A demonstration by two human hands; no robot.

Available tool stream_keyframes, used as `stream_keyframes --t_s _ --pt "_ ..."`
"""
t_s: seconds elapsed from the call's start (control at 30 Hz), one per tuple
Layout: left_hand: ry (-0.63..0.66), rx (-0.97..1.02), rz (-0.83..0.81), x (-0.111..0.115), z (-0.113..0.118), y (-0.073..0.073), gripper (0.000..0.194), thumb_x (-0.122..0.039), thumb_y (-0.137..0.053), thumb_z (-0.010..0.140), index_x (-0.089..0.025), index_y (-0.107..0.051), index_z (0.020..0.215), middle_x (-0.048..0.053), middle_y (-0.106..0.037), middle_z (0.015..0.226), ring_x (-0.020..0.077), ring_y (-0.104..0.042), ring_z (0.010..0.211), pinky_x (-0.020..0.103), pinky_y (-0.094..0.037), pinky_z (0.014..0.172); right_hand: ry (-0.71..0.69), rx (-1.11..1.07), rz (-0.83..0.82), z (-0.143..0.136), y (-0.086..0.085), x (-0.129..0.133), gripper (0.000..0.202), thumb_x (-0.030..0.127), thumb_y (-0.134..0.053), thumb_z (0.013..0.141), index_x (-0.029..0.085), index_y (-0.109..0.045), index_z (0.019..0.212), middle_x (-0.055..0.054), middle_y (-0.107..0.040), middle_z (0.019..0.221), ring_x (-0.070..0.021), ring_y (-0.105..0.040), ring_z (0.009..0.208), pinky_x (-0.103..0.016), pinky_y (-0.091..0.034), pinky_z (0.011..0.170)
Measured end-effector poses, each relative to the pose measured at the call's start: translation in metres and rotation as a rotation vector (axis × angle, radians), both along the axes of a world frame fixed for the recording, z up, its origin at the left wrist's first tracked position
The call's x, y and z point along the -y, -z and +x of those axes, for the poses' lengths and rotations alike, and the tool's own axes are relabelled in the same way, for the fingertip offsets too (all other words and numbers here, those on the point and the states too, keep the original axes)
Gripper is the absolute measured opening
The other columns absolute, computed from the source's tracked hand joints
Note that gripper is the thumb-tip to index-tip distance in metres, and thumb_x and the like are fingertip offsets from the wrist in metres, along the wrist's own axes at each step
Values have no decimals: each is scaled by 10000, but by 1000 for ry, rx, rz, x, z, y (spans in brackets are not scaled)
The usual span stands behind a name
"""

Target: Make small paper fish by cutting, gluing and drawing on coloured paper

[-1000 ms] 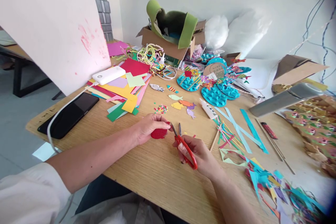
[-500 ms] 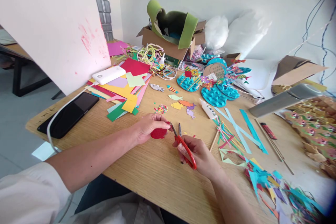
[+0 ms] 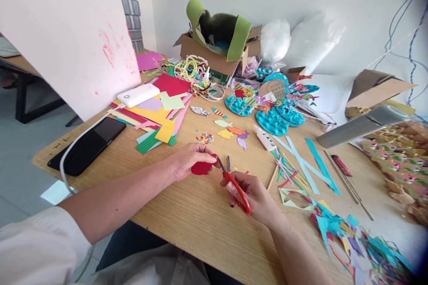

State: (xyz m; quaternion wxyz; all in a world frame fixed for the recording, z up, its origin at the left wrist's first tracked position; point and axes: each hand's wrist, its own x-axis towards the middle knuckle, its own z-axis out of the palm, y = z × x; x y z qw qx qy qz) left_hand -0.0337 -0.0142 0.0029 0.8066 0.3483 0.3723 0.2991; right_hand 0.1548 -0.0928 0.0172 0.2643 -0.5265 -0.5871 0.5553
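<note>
Between the thumb and fingers of my left hand (image 3: 190, 160) is a small red paper piece (image 3: 201, 168), rounded at its lower edge. My right hand (image 3: 251, 196) grips red-handled scissors (image 3: 238, 193), whose blades are parted. One blade tip meets the paper near my left thumb; whether it is cutting I cannot tell. Just beyond my hands lie several paper fish, among them a yellow one (image 3: 226, 134), an orange one (image 3: 236, 131) and a pale green one (image 3: 223, 123). A little heap of colored paper bits (image 3: 204, 138) sits behind my left hand.
At left are a black phone (image 3: 90, 144), a white power bank (image 3: 138, 95) with its cable, and stacked colored paper (image 3: 172, 84). To the right lie a glue bottle (image 3: 265, 138), paper strips (image 3: 302, 164), scraps (image 3: 354, 236) and a grey flask (image 3: 363, 127). Behind stands a cardboard box (image 3: 209, 60).
Both hands stay in nearly the same place. The red paper appears tilted slightly, showing a little less of its lower edge. The scissors stay parted at the paper.
</note>
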Motion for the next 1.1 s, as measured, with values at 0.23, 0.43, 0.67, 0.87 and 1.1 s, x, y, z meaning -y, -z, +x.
stream_keyframes --t_s 0.23,0.43,0.67,0.87,1.1 --pt "8 8 51 -4 -2 3 269 -174 -825 514 -130 -634 699 91 -740 696 157 -675 664 231 -424 615 5 13 1 1 1 -1 503 677 -629 775 193 -514 701 43 -498 517 -89 -434 444 -218 -311 433" --pt "8 -17 98 -6 -3 3 297 -169 -831 501 -135 -651 736 93 -752 715 173 -704 701 236 -452 648 22 0 -23 0 1 0 466 634 -657 763 191 -521 707 45 -507 503 -89 -436 432 -213 -303 425" --pt "-1 -15 115 -7 -4 4 334 -159 -841 512 -132 -655 788 83 -753 720 179 -716 718 240 -462 661 44 12 -31 0 1 -1 460 626 -684 733 200 -516 697 56 -484 480 -97 -445 421 -218 -310 420" --pt "-13 -26 144 -10 -5 7 339 -171 -851 565 -133 -646 832 85 -750 732 194 -723 772 241 -455 665 57 55 41 5 3 -3 473 648 -628 777 194 -520 703 56 -467 508 -95 -418 443 -222 -302 428" --pt "-87 -115 198 -13 -6 10 365 -152 -809 632 -139 -655 963 81 -757 739 178 -706 720 252 -457 664 219 769 355 30 10 -11 339 503 -533 889 184 -628 824 -11 -599 608 -153 -528 538 -263 -315 513"
